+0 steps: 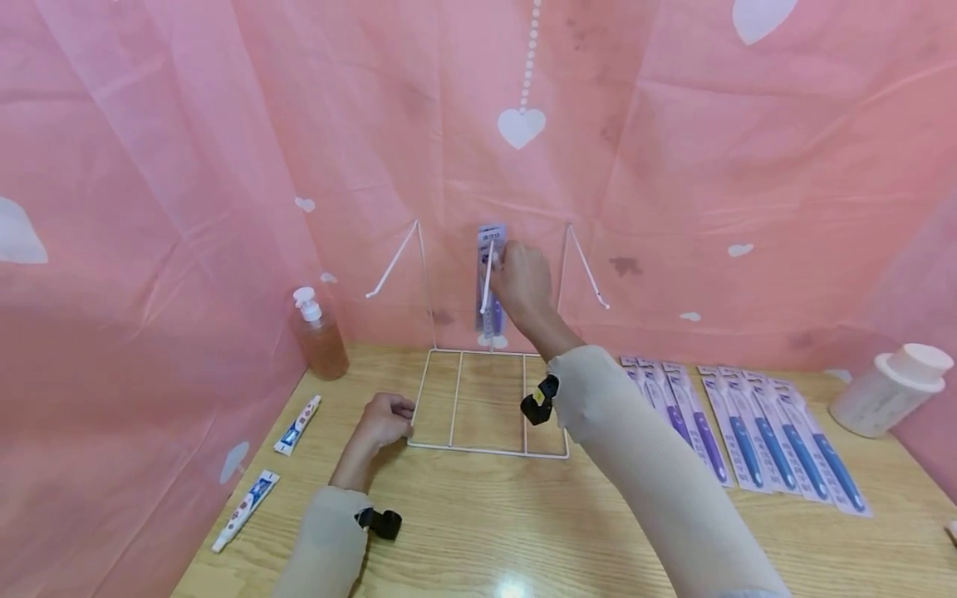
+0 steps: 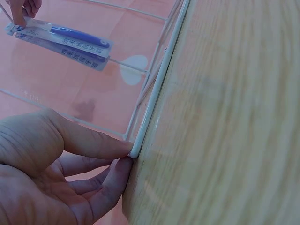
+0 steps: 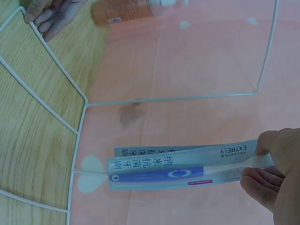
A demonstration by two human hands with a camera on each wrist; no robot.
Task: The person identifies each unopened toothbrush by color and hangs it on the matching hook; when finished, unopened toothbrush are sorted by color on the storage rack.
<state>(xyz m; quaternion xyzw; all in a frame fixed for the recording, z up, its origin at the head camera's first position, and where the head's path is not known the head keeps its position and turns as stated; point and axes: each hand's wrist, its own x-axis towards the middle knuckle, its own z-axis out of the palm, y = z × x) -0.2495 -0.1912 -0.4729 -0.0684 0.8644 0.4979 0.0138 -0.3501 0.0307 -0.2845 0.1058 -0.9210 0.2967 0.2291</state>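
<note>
The person's right hand [image 1: 521, 278], stretched far forward, pinches the top of a packaged toothbrush [image 1: 490, 282] at the upright back of a white wire rack [image 1: 489, 399]. The pack hangs straight down below the fingers, long axis vertical. The left hand [image 1: 385, 421], nearer the body, grips the rack's front-left base corner, fingers curled.

Both arms wear long, ribbed beige sleeves reaching the wrists, each wrist carrying a small black clip-like mount, while the left hand [image 1: 384, 420] and right hand [image 1: 521, 278] are bare.
</note>
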